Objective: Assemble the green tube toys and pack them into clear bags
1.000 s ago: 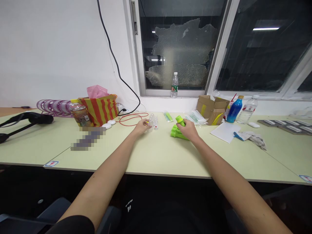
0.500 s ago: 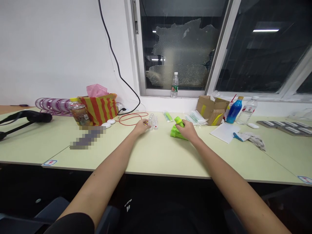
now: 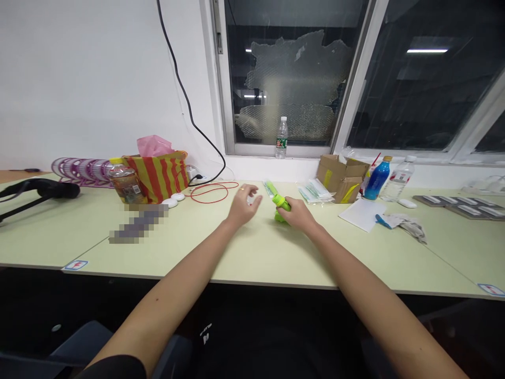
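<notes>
My right hand [image 3: 298,213] is wrapped round a bright green plastic object [image 3: 280,202], tilted above the table with its round end toward the left. Part of the green thing is hidden by the fingers, and a lower green part shows near the tabletop. To the left, my left hand [image 3: 242,205] is raised over the table, thumb and fingers apart with nothing between them. The small clear bottles behind that hand are mostly hidden by it. Just beyond both hands lies a green item in a clear packet [image 3: 270,188].
Clear packets [image 3: 315,190], a cardboard box [image 3: 343,177], a blue bottle [image 3: 377,179], white paper [image 3: 358,214] and a glove [image 3: 408,225] are on the right. On the left are a red cable [image 3: 209,192], a striped bag [image 3: 161,176] and a bottle [image 3: 128,181].
My left hand has moved right and risen, now covering the clear bottles. My right hand has shifted slightly left and tilted the green object toward the left.
</notes>
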Available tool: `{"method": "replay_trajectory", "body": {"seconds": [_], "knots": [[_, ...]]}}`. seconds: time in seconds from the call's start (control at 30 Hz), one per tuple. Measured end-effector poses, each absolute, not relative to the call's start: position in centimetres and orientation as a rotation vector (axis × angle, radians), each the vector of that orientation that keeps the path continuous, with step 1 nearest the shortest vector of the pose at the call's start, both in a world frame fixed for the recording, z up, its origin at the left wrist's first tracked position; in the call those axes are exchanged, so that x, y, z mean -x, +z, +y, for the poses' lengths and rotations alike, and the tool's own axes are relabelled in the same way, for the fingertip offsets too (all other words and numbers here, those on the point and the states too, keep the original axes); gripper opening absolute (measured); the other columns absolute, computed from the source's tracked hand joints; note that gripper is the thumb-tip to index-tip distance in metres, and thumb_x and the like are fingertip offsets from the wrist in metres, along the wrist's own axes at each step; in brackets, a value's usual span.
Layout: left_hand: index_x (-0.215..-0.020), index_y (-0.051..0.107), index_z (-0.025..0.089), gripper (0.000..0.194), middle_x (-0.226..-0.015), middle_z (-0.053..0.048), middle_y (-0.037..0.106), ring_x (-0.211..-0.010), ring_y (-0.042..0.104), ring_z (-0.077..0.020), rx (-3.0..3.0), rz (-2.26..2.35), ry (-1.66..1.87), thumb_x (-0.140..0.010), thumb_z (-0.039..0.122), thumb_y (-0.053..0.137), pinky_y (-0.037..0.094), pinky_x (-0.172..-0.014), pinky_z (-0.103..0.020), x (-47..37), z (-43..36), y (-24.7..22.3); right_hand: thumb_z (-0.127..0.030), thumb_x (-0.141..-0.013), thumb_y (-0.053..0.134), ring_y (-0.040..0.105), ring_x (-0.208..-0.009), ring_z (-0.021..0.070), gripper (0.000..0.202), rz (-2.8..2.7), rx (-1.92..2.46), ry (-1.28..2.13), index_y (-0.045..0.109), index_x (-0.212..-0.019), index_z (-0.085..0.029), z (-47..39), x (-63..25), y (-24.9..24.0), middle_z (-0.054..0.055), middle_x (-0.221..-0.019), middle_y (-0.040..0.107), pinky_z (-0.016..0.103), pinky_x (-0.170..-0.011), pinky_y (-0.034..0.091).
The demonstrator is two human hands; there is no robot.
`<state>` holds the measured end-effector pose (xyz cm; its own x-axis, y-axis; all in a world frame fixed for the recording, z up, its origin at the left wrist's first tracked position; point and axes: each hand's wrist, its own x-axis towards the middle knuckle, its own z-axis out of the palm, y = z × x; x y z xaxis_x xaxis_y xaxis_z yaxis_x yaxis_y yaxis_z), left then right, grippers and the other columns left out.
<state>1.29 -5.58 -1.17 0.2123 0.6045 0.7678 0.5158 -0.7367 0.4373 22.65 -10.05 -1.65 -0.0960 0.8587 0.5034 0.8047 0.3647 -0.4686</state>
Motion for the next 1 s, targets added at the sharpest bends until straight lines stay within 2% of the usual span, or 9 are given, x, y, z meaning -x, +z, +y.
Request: {"method": "replay_trajectory", "body": {"seconds": [0.07, 0.13, 0.27, 0.33, 0.43, 0.77, 1.0], "knots": [[-0.121, 0.055, 0.02, 0.04, -0.113, -0.009, 0.061, -0.096, 0.058, -0.0194, -2.455, 0.897, 1.401, -0.085, 0.034, 0.062, 0.046, -0.086, -0.033, -3.4, -7.0, -1.4, -0.032, -0.08, 0.054, 0.047, -0.064, 0.0158, 0.012, -1.971, 1.466, 0.039, 0.055, -0.078, -0.02, -10.2, -22.4, -1.7, 0.003, -0.072, 0.06, 0.027, -0.057, 0.025], [-0.125, 0.054, 0.022, 0.048, -0.117, -0.01, 0.061, -0.101, 0.058, -0.0214, -2.488, 0.772, 1.269, -0.082, 0.037, 0.067, 0.047, -0.085, -0.034, -4.9, -7.8, -1.7, -0.027, -0.077, 0.057, 0.05, -0.067, 0.0174, 0.01, -2.053, 1.483, -0.004, 0.058, -0.083, -0.019, -10.2, -22.4, -1.8, 0.006, -0.077, 0.064, 0.027, -0.057, 0.025], [-0.109, 0.062, 0.021, 0.036, -0.103, -0.005, 0.065, -0.093, 0.059, -0.0201, -2.421, 0.804, 1.158, -0.077, 0.035, 0.072, 0.047, -0.08, -0.033, -5.3, -7.9, -1.9, -0.025, -0.078, 0.057, 0.052, -0.069, 0.0188, 0.009, -2.165, 1.489, -0.03, 0.063, -0.082, -0.02, -10.2, -22.4, -1.8, 0.007, -0.079, 0.066, 0.028, -0.056, 0.024], [-0.1, 0.065, 0.021, 0.03, -0.095, -0.003, 0.066, -0.088, 0.058, -0.019, -2.383, 0.848, 1.131, -0.074, 0.034, 0.074, 0.046, -0.077, -0.032, -5.0, -7.6, -1.7, -0.03, -0.081, 0.056, 0.051, -0.067, 0.0184, 0.013, -2.166, 1.503, -0.017, 0.066, -0.081, -0.021, -10.3, -22.3, -1.8, 0.006, -0.077, 0.065, 0.028, -0.055, 0.023], [-0.096, 0.069, 0.021, 0.028, -0.092, -0.003, 0.067, -0.084, 0.059, -0.0184, -2.341, 0.848, 1.084, -0.072, 0.033, 0.075, 0.047, -0.074, -0.031, -4.5, -7.3, -1.3, -0.04, -0.082, 0.06, 0.05, -0.064, 0.017, 0.02, -2.139, 1.515, 0.012, 0.068, -0.08, -0.022, -10.2, -22.5, -1.5, 0.005, -0.074, 0.063, 0.028, -0.055, 0.024], [-0.111, 0.07, 0.022, 0.028, -0.111, -0.007, 0.07, -0.102, 0.063, -0.0205, -2.468, 0.686, 1.096, -0.086, 0.022, 0.057, 0.049, -0.091, -0.034, -4.5, -7.2, -0.7, -0.05, -0.082, 0.056, 0.037, -0.055, 0.0109, 0.036, -2.046, 1.383, 0.306, 0.067, -0.071, -0.017, -10.2, -23.2, -0.9, -0.001, -0.058, 0.052, 0.025, -0.051, 0.023], [-0.117, 0.061, 0.02, 0.03, -0.108, -0.01, 0.066, -0.102, 0.061, -0.0211, -2.68, 0.681, 1.083, -0.095, 0.02, 0.041, 0.049, -0.091, -0.037, -4.7, -7.1, -1.2, -0.039, -0.077, 0.058, 0.037, -0.057, 0.0105, 0.024, -2.065, 1.399, 0.248, 0.064, -0.07, -0.017, -9.7, -23.5, -1.0, -0.003, -0.059, 0.049, 0.024, -0.054, 0.026]]}}
